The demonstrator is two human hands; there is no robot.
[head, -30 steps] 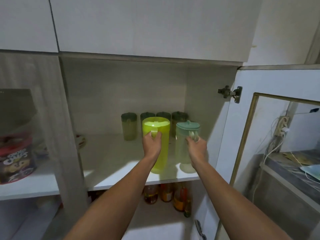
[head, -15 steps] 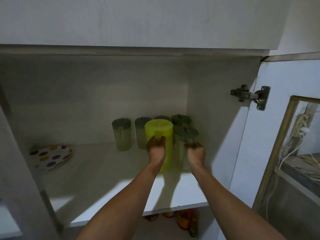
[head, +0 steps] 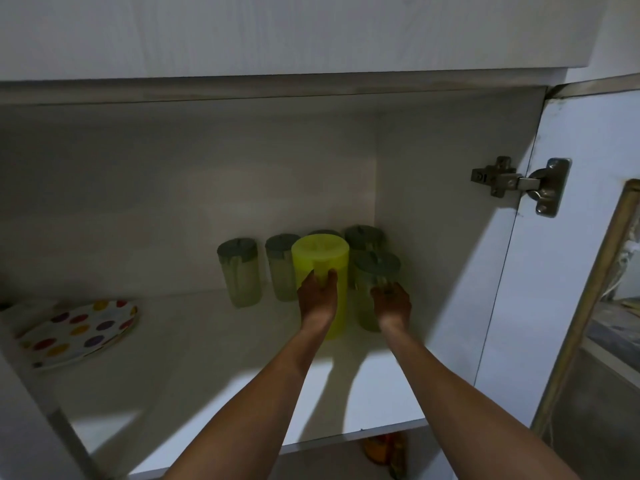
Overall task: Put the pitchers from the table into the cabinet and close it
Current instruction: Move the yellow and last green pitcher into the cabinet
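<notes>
A bright yellow-green pitcher (head: 320, 258) stands on the cabinet shelf (head: 194, 355), and my left hand (head: 318, 299) grips its handle side. Just to its right stands a pale green pitcher with a grey-green lid (head: 375, 268); my right hand (head: 391, 304) is closed on its handle. Behind them, against the back wall, stand several more pale lidded pitchers (head: 239, 271). The cabinet door (head: 581, 271) hangs open at the right.
A polka-dot plate (head: 78, 332) lies at the shelf's left end. A metal hinge (head: 519, 183) sticks out from the right wall. Bottles (head: 382, 448) show on the shelf below. A wooden-framed glass panel (head: 588, 306) is set in the door.
Both hands pushed the two pitchers deeper onto the shelf, up to the row at the back. My view moved closer and higher into the cabinet.
</notes>
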